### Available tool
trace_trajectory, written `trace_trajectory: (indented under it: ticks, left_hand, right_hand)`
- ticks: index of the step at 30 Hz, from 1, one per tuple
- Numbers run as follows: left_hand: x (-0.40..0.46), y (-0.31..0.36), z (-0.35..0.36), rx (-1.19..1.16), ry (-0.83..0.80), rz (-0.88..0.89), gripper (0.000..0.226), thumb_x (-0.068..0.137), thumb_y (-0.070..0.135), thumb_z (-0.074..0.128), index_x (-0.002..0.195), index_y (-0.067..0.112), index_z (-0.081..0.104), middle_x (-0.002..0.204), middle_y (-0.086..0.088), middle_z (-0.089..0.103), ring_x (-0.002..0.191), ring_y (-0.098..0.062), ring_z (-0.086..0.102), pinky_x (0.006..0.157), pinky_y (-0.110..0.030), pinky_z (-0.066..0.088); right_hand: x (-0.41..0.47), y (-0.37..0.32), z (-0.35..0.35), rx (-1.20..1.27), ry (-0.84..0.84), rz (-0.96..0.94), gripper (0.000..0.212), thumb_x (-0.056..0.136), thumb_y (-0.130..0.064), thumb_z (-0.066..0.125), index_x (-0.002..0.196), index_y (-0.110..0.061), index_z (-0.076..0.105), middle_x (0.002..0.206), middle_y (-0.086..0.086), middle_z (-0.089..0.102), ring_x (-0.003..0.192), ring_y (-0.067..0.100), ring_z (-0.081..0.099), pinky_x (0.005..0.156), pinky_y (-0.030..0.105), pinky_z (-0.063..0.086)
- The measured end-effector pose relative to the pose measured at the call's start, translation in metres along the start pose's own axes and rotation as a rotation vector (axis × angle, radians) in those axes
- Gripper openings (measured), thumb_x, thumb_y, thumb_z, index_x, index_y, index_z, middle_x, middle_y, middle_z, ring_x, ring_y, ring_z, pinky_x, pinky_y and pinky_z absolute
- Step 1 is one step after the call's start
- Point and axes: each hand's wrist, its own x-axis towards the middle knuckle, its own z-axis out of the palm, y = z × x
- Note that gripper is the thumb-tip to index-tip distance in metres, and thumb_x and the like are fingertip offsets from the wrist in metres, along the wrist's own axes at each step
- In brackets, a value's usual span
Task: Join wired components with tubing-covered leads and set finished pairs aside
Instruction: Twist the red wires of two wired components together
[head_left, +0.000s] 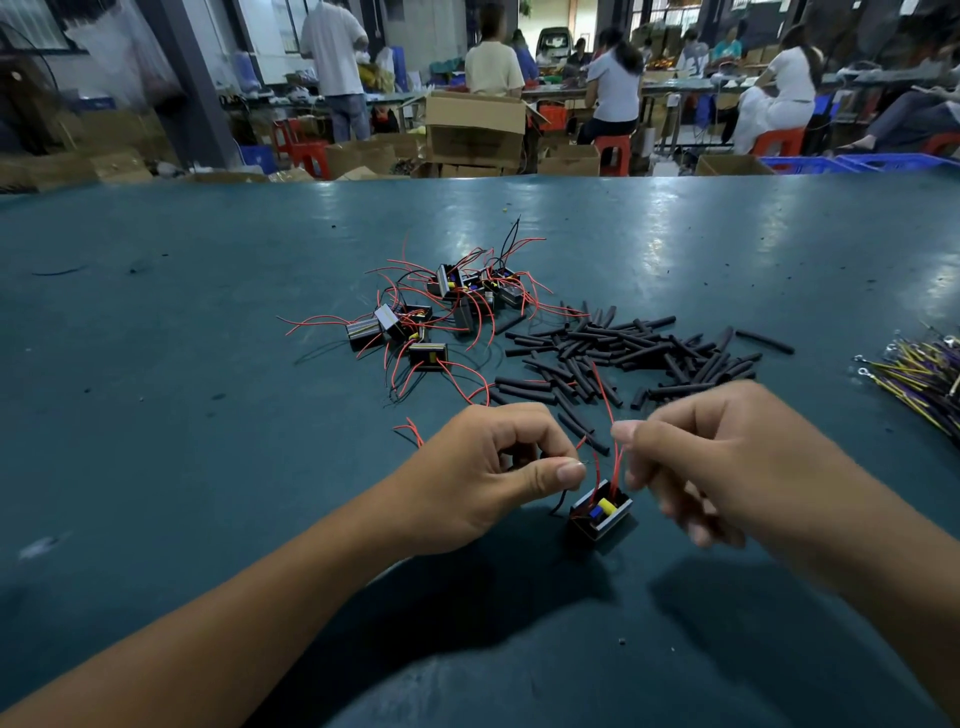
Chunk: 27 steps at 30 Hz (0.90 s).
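A small black component (601, 512) with yellow and blue parts and red leads hangs just above the green table (208, 364) between my hands. My left hand (488, 478) pinches a thin wire end between thumb and forefinger, its other fingers curled over something dark that I cannot make out. My right hand (727, 457) pinches a red lead (605, 400) that rises from the component. A pile of similar components with red and black wires (441, 306) lies further back. Black tubing pieces (623, 353) are scattered to its right.
A bundle of yellow and purple wires with ring terminals (919, 374) lies at the right edge. Beyond the table's far edge stand cardboard boxes (475, 130), red stools and blue crates, with several people working at benches.
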Motion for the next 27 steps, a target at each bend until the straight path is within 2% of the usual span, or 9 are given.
trace_trajectory:
  ticks: [3,5,11,14,16,19,21,25,27]
  left_hand:
    - [0.001,0.001,0.002,0.054,0.006,0.034,0.01,0.091,0.022,0.067,0.081,0.022,0.064,0.077,0.004,0.056,0.069,-0.02,0.05,0.064,-0.03,0.04]
    - [0.001,0.002,0.002,0.071,0.007,0.052,0.011,0.091,0.022,0.067,0.081,0.026,0.062,0.077,0.008,0.053,0.068,-0.013,0.049,0.064,-0.027,0.04]
    - [0.0,0.001,0.003,0.088,-0.015,0.057,0.01,0.09,0.02,0.067,0.082,0.023,0.063,0.077,0.012,0.053,0.069,-0.01,0.049,0.063,-0.025,0.039]
    - [0.0,0.001,0.003,0.077,-0.025,0.062,0.009,0.091,0.019,0.067,0.082,0.022,0.063,0.076,0.013,0.053,0.069,-0.009,0.049,0.063,-0.026,0.039]
    - [0.0,0.001,0.002,0.062,-0.03,0.056,0.009,0.091,0.02,0.066,0.082,0.022,0.063,0.076,0.013,0.053,0.07,-0.005,0.049,0.064,-0.025,0.04]
    - [0.0,-0.001,0.002,0.022,-0.039,0.028,0.009,0.091,0.022,0.065,0.082,0.022,0.064,0.077,0.012,0.054,0.071,-0.01,0.05,0.065,-0.032,0.04]
    - [-0.001,-0.002,0.002,0.002,-0.053,0.014,0.01,0.091,0.021,0.065,0.082,0.025,0.064,0.077,0.013,0.055,0.071,-0.013,0.051,0.065,-0.033,0.041]
    - [-0.001,-0.004,0.004,-0.078,-0.07,-0.036,0.013,0.092,0.02,0.065,0.082,0.027,0.063,0.078,0.011,0.056,0.073,-0.01,0.05,0.067,-0.027,0.04]
    - [-0.001,-0.005,0.004,-0.098,-0.069,-0.049,0.011,0.093,0.021,0.064,0.082,0.025,0.064,0.079,0.008,0.056,0.073,-0.011,0.05,0.067,-0.028,0.04]
  right_hand:
    - [-0.003,-0.002,0.01,0.177,-0.085,0.177,0.042,0.075,-0.045,0.071,0.065,-0.004,0.072,0.054,0.014,0.063,0.036,0.018,0.055,0.032,0.018,0.033]
    - [-0.003,-0.001,0.016,0.203,-0.078,0.188,0.035,0.08,-0.036,0.073,0.066,-0.004,0.071,0.057,0.015,0.065,0.04,0.019,0.058,0.033,0.018,0.035]
    - [-0.002,0.002,0.017,0.262,-0.082,0.154,0.02,0.086,-0.014,0.072,0.068,-0.004,0.071,0.065,0.016,0.07,0.048,0.02,0.066,0.035,0.02,0.04]
    - [-0.002,0.003,0.015,0.202,-0.088,0.01,0.01,0.087,-0.004,0.07,0.078,-0.001,0.069,0.066,0.017,0.072,0.054,0.026,0.071,0.038,0.024,0.047]
    - [-0.001,0.006,0.013,0.101,-0.098,-0.133,0.008,0.087,-0.005,0.072,0.08,-0.007,0.069,0.066,0.013,0.072,0.056,0.026,0.072,0.042,0.027,0.052]
    - [0.001,0.013,0.011,-0.203,-0.04,-0.453,0.011,0.088,-0.013,0.072,0.078,-0.018,0.069,0.064,-0.003,0.07,0.054,0.011,0.068,0.049,0.022,0.052]
    - [0.003,0.015,0.009,-0.48,0.004,-0.7,0.006,0.085,-0.016,0.07,0.08,-0.018,0.069,0.066,-0.011,0.065,0.056,0.005,0.06,0.053,0.02,0.048]
    - [0.005,0.021,0.004,-0.722,0.018,-0.889,0.006,0.087,-0.008,0.066,0.083,-0.012,0.069,0.07,-0.003,0.059,0.055,0.019,0.05,0.046,0.034,0.046]
    - [0.007,0.024,0.002,-0.797,0.053,-0.938,0.01,0.089,-0.007,0.064,0.084,-0.012,0.071,0.07,-0.002,0.058,0.053,0.022,0.045,0.041,0.034,0.042]
